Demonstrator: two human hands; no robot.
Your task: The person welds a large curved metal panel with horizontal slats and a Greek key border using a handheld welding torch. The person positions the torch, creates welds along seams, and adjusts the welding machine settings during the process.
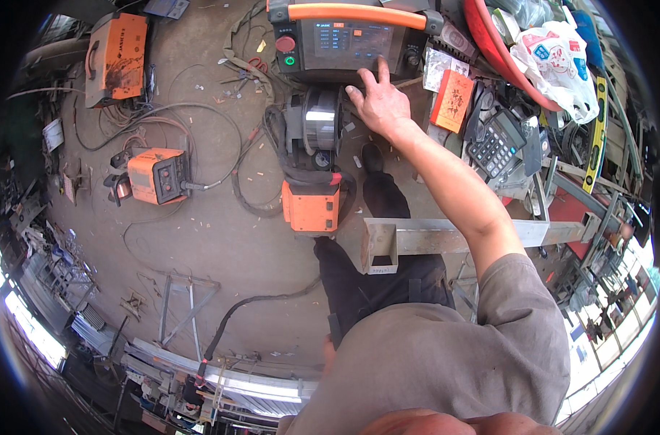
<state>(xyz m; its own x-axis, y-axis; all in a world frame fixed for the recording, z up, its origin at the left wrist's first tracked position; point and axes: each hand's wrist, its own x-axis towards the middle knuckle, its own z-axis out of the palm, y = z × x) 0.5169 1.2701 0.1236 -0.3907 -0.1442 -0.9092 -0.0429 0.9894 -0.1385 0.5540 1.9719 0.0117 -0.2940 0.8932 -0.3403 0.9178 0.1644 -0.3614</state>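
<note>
My right hand (383, 103) reaches up to the control panel of a welding machine (351, 46). Its index fingertip rests on or just over the lower right of the lit touchscreen (353, 41); the other fingers are spread and hold nothing. An orange handle (357, 15) crosses the panel's top, with a red knob (285, 44) and a green-lit button (289, 61) at the left. Below the hand sits a wire spool (321, 122) on a feeder, beside an orange unit (311, 206). Only a sliver of my left hand (329, 350) shows by my hip; its fingers are hidden.
A rectangular steel tube (433, 236) lies across in front of my thighs. At right are a calculator (498, 142), an orange box (452, 100), a red basin (504, 60) and a yellow spirit level (596, 133). Cables (243, 190) and two orange machines (158, 176) stand on the floor at left.
</note>
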